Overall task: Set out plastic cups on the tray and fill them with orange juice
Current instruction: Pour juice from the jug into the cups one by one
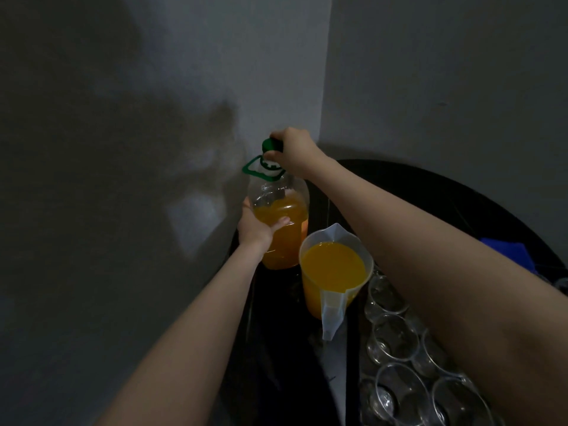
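A big clear bottle (281,241) half full of orange juice stands upright on the dark table near the wall. My left hand (256,227) grips its body from the left. My right hand (293,152) grips the green cap (270,145) on its neck, above a green carry handle (255,167). To the right of the bottle stands a clear jug (333,272) full of orange juice, its handle towards me. Several empty clear plastic cups (396,339) stand close together at the lower right, partly hidden under my right forearm. The tray under them is too dark to make out.
The round dark table (461,198) sits in a corner between two grey walls. Something blue (507,250) lies on it at the right, behind my forearm. The room is dim.
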